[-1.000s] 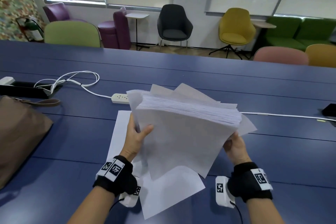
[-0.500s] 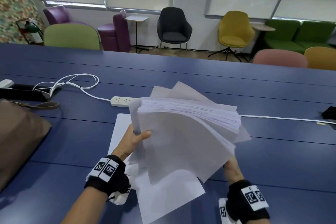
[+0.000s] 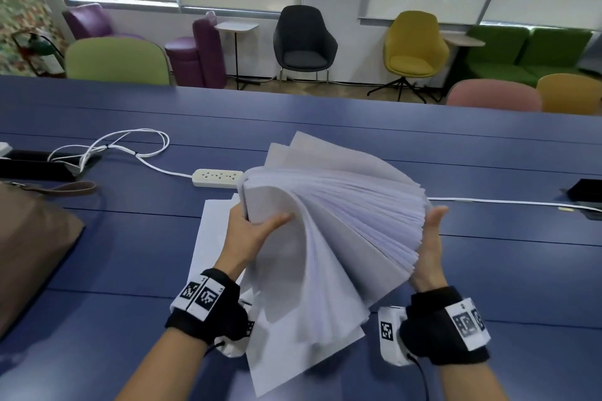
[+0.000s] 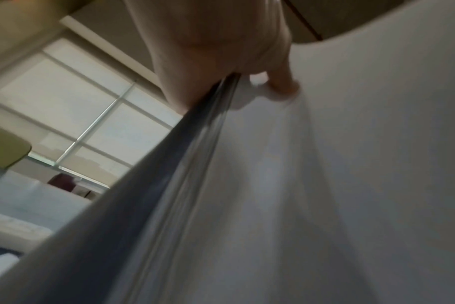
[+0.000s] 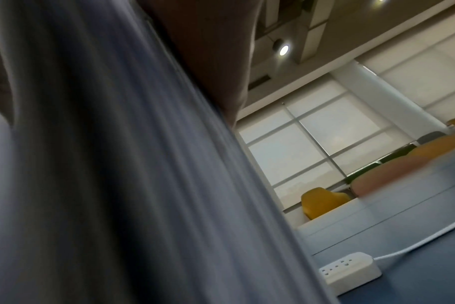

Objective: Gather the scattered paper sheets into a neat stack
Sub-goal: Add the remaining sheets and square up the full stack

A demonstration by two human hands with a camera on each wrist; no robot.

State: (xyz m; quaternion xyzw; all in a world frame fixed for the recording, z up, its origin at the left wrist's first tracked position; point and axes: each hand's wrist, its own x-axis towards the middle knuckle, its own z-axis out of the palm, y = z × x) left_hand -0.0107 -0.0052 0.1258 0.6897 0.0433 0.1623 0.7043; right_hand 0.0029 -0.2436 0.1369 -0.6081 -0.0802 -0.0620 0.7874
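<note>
A thick stack of white paper sheets point(image 3: 325, 238) is held above the blue table point(image 3: 130, 238), fanned out towards the right. My left hand point(image 3: 260, 221) grips its left corner, thumb on the front sheet; the left wrist view shows that hand point(image 4: 221, 51) clamping the stack's edge point(image 4: 195, 164). My right hand point(image 3: 430, 238) lies flat against the fanned right edge with the thumb straight up, and its fingers are hidden behind the paper. In the right wrist view the palm point(image 5: 216, 51) lies along the sheet edges point(image 5: 117, 164). One loose sheet point(image 3: 211, 231) lies on the table under the stack.
A white power strip point(image 3: 216, 178) with a looped cable point(image 3: 130, 143) lies just behind the stack, also seen as the power strip point(image 5: 351, 269). A brown bag point(image 3: 29, 238) sits at the left, a black device point(image 3: 586, 192) at the right edge. Chairs stand beyond the table.
The stack has fanned out wider to the right. My right hand moved from under the lower right corner up to the fanned right edge. My left hand kept its grip.
</note>
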